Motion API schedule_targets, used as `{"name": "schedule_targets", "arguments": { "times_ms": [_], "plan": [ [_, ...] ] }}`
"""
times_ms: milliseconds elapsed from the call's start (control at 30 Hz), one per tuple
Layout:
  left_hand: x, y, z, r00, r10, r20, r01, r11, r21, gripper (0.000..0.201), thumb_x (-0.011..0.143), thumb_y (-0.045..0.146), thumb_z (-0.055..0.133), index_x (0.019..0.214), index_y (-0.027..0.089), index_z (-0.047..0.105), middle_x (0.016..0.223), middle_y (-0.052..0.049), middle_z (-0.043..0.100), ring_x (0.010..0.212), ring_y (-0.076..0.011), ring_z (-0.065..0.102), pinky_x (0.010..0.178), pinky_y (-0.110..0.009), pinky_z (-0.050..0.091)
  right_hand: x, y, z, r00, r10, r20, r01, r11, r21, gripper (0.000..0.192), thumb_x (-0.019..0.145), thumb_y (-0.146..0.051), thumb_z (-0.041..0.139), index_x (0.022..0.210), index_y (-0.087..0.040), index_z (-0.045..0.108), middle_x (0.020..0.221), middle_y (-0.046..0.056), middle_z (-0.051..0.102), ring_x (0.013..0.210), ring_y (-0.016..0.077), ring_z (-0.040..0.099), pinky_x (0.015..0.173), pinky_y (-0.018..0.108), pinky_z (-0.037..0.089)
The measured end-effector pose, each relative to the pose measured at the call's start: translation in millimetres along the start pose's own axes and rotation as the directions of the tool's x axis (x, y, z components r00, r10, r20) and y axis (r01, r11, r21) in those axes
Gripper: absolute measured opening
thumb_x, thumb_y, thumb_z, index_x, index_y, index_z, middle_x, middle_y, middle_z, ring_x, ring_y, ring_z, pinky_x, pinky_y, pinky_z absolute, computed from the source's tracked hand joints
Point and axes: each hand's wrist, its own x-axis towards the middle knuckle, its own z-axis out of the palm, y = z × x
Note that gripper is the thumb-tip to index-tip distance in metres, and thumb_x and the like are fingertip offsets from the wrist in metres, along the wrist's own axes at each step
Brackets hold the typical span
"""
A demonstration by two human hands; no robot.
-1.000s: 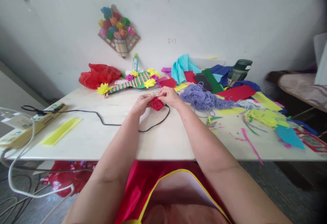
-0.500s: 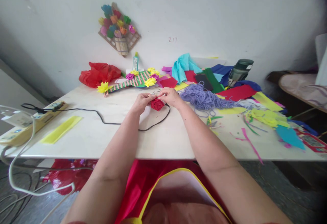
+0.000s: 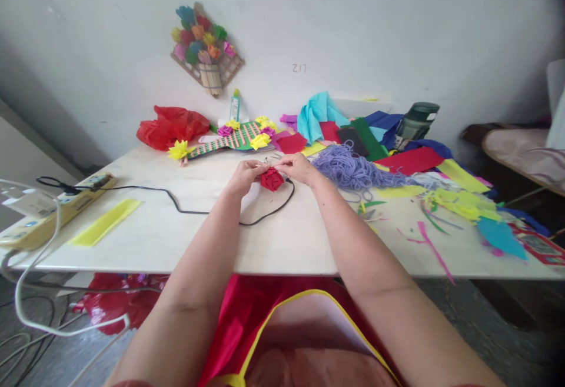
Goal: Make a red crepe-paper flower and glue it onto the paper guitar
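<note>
We see soft, even daylight, bright on the far wall [image 3: 397, 22]; corners darken and bend, and the right edge blurs.

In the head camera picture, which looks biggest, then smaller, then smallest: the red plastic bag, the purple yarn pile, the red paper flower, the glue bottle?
1. purple yarn pile
2. red plastic bag, somewhat smaller, though it lies farther back
3. red paper flower, held by both hands
4. glue bottle, close to the flower in size and farther off, so unsure

White plastered wall [image 3: 397, 22], scuffed, bearing a paper-flower wall hanging [image 3: 205, 49]; pale table [image 3: 273, 246] against it; grey floor [image 3: 463, 310]; cushioned seat [image 3: 521, 152] stood far right. Daylight even.
</note>
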Motion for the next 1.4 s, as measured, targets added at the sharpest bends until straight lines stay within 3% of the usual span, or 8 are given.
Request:
{"name": "schedule_targets", "arguments": {
  "times_ms": [300, 533, 767, 967, 1400],
  "plan": [
    [0.6, -1.1, -1.1, 1.0, -0.017, 0.011, 0.017, 1.0, 0.018, 0.045, 0.04, 0.046, 0.091, 0.061, 0.015, 0.066, 0.055, -0.002, 0.063, 0.051, -0.0134, 0.057, 0.054, -0.027, 0.046, -1.9, -4.4, -3.7, 0.996, 0.013, 0.087, -0.006, 0.996, -0.084, 0.016, 0.074, -0.021, 0.064, 0.067, -0.014, 0.076, 0.057, -0.003, 0.061, 0.058, 0.0108, 0.05, 0.058, 0.023, 0.036],
    [0.9, -3.1, -1.9, 0.995, -0.064, 0.077, 0.071, 0.994, -0.081, 0.039, 0.058, 0.046, 0.085, 0.07, 0.013, 0.067, 0.063, -0.004, 0.066, 0.054, -0.0146, 0.062, 0.055, -0.027, 0.05, 0.4, -1.7, -0.7, 0.999, -0.037, 0.001, 0.036, 0.991, -0.128, 0.014, 0.074, -0.015, 0.066, 0.069, -0.017, 0.079, 0.064, -0.001, 0.069, 0.065, 0.0124, 0.058, 0.061, 0.022, 0.041],
    [0.0, -0.4, -3.8, 0.99, -0.012, 0.14, 0.037, 0.983, -0.178, 0.045, 0.048, 0.02, 0.088, 0.086, 0.013, 0.066, 0.077, -0.004, 0.071, 0.064, -0.0171, 0.067, 0.061, -0.029, 0.053, 3.6, 0.6, 2.1, 0.997, -0.034, -0.07, 0.023, 0.988, -0.15, 0.014, 0.075, -0.014, 0.067, 0.078, -0.016, 0.081, 0.071, 0.002, 0.073, 0.069, 0.015, 0.063, 0.066, 0.024, 0.044],
    [-2.2, 1.5, -0.7, 0.992, 0.002, 0.127, 0.015, 0.991, -0.135, 0.056, 0.048, 0.018, 0.089, 0.096, 0.014, 0.063, 0.076, -0.003, 0.071, 0.066, -0.0185, 0.069, 0.06, -0.029, 0.054, 4.3, 0.7, 2.3, 0.994, -0.028, -0.106, 0.008, 0.984, -0.179, 0.016, 0.075, -0.014, 0.065, 0.072, -0.015, 0.08, 0.062, 0.001, 0.068, 0.064, 0.0142, 0.06, 0.064, 0.024, 0.043],
    [0.0, -1.5, -1.4, 0.993, 0.024, 0.114, 0.0, 0.979, -0.202, 0.037, 0.052, 0.014, 0.082, 0.083, 0.013, 0.061, 0.076, -0.004, 0.07, 0.067, -0.0176, 0.067, 0.066, -0.033, 0.056, 4.8, -4.1, 5.1, 0.991, 0.007, -0.135, -0.024, 0.992, -0.126, 0.016, 0.075, -0.012, 0.065, 0.075, -0.017, 0.08, 0.068, 0.001, 0.072, 0.068, 0.0146, 0.063, 0.066, 0.024, 0.046]
  ]
}}
